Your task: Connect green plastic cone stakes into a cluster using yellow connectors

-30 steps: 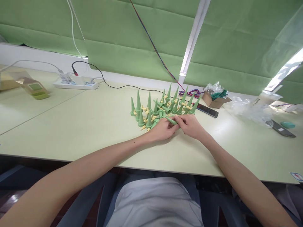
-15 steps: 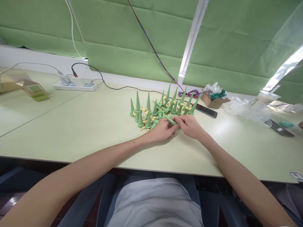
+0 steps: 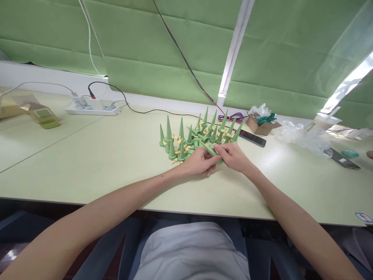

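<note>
Grasping a cone (image 3: 208,149) together, the left hand (image 3: 200,160) and right hand (image 3: 234,156) hold it at the near side of the cone cluster (image 3: 168,134); right of the cluster lie a phone (image 3: 253,139) and box (image 3: 261,128).

More of the green cone (image 3: 208,148) now exposed, fingertips (image 3: 207,172) of the left hand (image 3: 198,160) lower beneath it
</note>
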A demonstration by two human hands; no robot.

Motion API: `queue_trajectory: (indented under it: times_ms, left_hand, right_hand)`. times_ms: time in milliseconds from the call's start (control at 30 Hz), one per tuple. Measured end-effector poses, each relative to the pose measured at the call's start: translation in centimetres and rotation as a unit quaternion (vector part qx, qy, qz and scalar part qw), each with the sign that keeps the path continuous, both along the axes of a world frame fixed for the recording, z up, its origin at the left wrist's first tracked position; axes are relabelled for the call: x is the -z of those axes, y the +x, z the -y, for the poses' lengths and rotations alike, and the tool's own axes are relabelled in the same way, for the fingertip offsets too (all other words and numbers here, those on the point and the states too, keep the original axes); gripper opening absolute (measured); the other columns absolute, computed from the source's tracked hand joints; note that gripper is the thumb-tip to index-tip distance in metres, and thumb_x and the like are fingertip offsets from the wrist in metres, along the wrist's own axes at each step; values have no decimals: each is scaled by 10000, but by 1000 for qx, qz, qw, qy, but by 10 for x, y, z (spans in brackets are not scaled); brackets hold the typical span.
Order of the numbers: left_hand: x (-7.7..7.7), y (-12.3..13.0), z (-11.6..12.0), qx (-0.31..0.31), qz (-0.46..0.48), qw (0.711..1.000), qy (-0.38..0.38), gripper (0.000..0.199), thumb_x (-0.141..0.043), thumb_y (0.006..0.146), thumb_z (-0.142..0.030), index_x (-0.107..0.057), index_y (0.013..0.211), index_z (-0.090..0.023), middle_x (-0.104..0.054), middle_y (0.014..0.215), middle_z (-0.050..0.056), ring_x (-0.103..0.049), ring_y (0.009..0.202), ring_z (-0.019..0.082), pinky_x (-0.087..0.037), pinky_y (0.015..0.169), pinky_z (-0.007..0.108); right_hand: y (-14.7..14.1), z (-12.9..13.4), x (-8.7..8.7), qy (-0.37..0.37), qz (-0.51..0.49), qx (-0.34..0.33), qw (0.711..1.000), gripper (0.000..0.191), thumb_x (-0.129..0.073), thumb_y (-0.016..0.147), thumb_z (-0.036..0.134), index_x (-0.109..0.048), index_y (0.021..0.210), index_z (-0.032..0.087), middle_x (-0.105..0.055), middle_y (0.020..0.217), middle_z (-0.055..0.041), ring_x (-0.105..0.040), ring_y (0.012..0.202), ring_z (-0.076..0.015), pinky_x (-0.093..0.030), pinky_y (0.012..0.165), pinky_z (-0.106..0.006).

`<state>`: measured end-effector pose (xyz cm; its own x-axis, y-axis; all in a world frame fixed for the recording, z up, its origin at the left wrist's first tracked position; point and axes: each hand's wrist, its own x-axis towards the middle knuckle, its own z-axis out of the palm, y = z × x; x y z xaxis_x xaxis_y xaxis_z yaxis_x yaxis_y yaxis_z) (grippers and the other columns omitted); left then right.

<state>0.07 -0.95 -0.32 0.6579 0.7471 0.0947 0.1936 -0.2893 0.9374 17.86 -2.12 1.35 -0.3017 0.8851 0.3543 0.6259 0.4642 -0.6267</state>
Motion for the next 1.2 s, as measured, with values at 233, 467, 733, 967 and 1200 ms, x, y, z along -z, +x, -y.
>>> queue_trajectory:
  times_ms: [233, 467, 733, 967, 1200]
  left_hand:
    - [-4, -3, 0, 12, -6, 1000, -10, 561, -577, 948, -542, -591, 549, -150, -540, 426, 19, -492, 382, 96, -406, 478, 243]
    - [-5, -2, -1, 30, 21, 998, -57, 546, -607, 933, -534, -615, 561, -134, -594, 506, 44, -505, 395, 95, -384, 435, 243]
    - [-4, -1, -1, 24, 20, 997, -65, 537, -603, 939, -526, -602, 569, -137, -592, 519, 36, -495, 402, 87, -378, 443, 241]
    - [-1, 1, 0, -2, -1, 999, -44, 524, -578, 950, -498, -566, 556, -151, -568, 489, 27, -487, 401, 91, -380, 469, 246]
    - [-3, 3, 4, -40, -22, 999, -30, 500, -588, 929, -467, -529, 534, -166, -508, 434, 2, -464, 413, 91, -377, 504, 248]
  right_hand:
    - [1, 3, -3, -35, -42, -31, 998, 593, -428, 1000, 580, -354, 529, 228, -366, 404, 36, -337, 425, -99, -282, 475, -285]
    - [3, 3, -4, -94, -79, -54, 991, 613, -448, 991, 616, -394, 529, 218, -406, 366, 35, -382, 344, -94, -294, 413, -265]
    - [2, 2, -3, -80, -76, -69, 991, 616, -443, 983, 651, -392, 547, 217, -392, 394, 44, -369, 367, -90, -297, 426, -265]
    - [0, 2, -4, -31, -36, -54, 997, 609, -397, 992, 648, -356, 555, 225, -351, 447, 35, -328, 466, -105, -283, 486, -282]
    - [-2, 0, 0, 25, 24, -12, 999, 497, -420, 995, 467, -298, 584, 217, -297, 534, 35, -276, 533, -109, -264, 534, -293]
